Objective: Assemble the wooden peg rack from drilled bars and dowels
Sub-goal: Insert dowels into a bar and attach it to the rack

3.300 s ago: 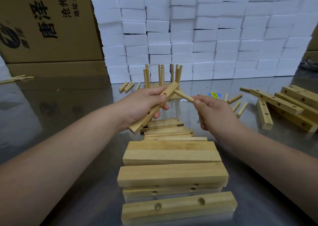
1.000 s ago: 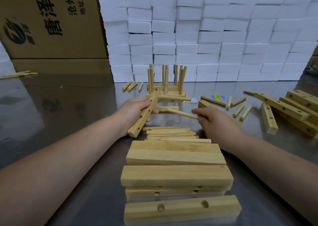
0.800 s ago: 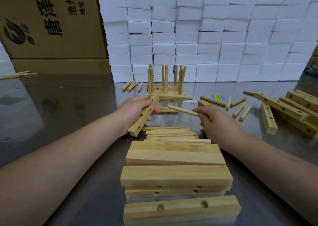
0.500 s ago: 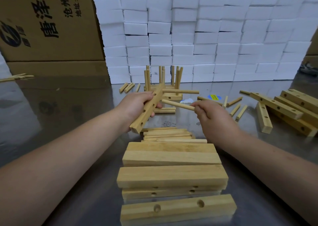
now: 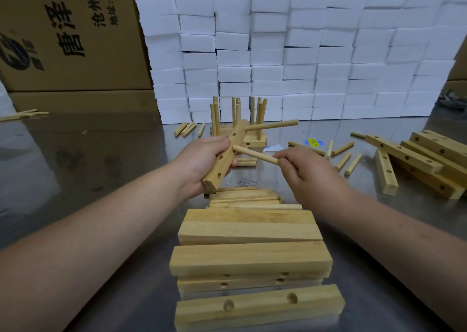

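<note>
Slanting from seven o'clock up to one o'clock, a drilled bar (image 5: 223, 162) is gripped by the left hand (image 5: 202, 159), with the fingers curled round its middle and the holes turned toward the right hand (image 5: 305, 172). One dowel (image 5: 271, 125) is already seated near the bar's upper end and is pointed toward three o'clock. A second dowel (image 5: 255, 154) is pinched at its near end between the right thumb and fingertips; its far tip is held against the bar's drilled face, though whether it has entered a hole cannot be told.

At six o'clock from the hands a bundle of long dowels (image 5: 247, 200) is laid flat, and beyond it, nearer the person, a stack of thick bars (image 5: 250, 256) is placed. At twelve o'clock a finished rack (image 5: 252, 139) with upright pegs is set on the metal table (image 5: 88, 167). Short pegs (image 5: 348, 162) are scattered at three o'clock, with more drilled bars (image 5: 417, 159) piled just beyond them. A wall of white foam blocks (image 5: 303, 53) is stacked at the table's far edge, and cardboard boxes (image 5: 63, 33) are seen at ten o'clock.
</note>
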{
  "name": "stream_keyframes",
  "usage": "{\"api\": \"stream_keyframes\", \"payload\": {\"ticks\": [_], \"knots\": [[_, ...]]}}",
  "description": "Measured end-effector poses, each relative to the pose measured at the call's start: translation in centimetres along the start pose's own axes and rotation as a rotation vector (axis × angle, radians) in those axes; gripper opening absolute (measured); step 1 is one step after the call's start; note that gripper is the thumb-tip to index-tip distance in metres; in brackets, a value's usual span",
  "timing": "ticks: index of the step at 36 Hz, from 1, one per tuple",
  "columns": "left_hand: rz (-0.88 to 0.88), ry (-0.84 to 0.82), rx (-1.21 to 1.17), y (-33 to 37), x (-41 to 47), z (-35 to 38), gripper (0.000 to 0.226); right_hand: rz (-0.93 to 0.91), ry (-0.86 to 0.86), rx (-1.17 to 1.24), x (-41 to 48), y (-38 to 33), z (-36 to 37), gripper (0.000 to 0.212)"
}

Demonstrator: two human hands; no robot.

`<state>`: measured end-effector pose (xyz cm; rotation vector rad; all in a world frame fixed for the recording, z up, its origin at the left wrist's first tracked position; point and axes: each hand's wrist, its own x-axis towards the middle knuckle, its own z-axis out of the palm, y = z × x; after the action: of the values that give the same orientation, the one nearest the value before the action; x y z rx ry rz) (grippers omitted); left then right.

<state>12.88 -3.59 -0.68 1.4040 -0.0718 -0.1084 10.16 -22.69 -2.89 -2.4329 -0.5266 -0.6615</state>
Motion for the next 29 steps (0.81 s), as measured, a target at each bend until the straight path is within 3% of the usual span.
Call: {"api": "stream_keyframes", "payload": {"ticks": [7, 18, 29], "knots": [[0.012, -0.015, 0.031, 0.0, -0.2, 0.1, 0.023, -0.075, -0.042, 0.011, 0.0, 0.0, -0.3, 0.018], [0.056, -0.045, 0.129, 0.2, -0.9, 0.4, 0.025, -0.088, -0.032, 0.039, 0.0, 0.4, -0.4, 0.032], [0.129, -0.061, 0.309, 0.7, -1.4, 0.8, 0.023, -0.192, -0.045, -0.086, 0.0, -0.7, -1.6, 0.036]]}}
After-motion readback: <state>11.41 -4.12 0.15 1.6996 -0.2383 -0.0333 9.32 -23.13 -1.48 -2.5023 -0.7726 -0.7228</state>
